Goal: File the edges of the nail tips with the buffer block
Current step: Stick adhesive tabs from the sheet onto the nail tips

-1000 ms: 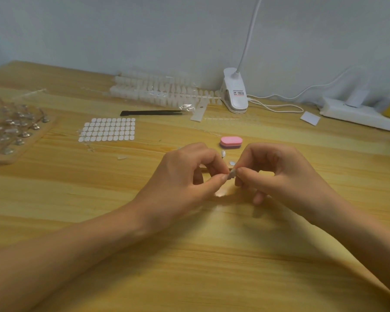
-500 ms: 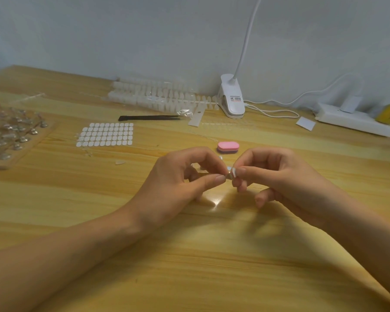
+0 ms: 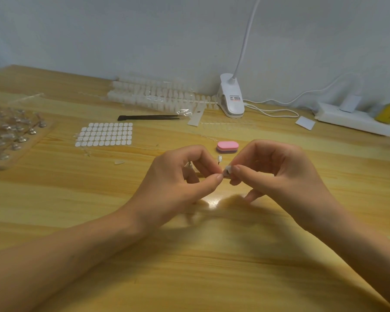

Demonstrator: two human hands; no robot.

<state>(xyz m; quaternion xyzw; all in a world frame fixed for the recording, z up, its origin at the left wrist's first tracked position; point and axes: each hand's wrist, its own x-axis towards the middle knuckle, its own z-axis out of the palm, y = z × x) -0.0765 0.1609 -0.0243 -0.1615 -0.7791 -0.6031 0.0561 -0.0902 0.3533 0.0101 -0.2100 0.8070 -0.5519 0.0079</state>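
It looked like a small nail-craft work desk, at home or in a small studio; which could not be told. A pale wooden desk point(image 3: 54, 199) stood against a plain wall point(image 3: 144, 30). At the back lay strips of false nail tips point(image 3: 153, 97), a white clip-on lamp point(image 3: 232, 97) and a power strip point(image 3: 356, 119). Nearer were black tweezers point(image 3: 149, 117), a sheet of sticky tabs point(image 3: 105, 134), a pink buffer block point(image 3: 227, 146) and, at the left, a wooden board point(image 3: 29, 145) of small stands.

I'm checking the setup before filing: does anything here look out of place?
A stray nail tip lies alone on the table, apart from the nail strips. The buffer block sits untouched; left hand and right hand pinch a small tip.
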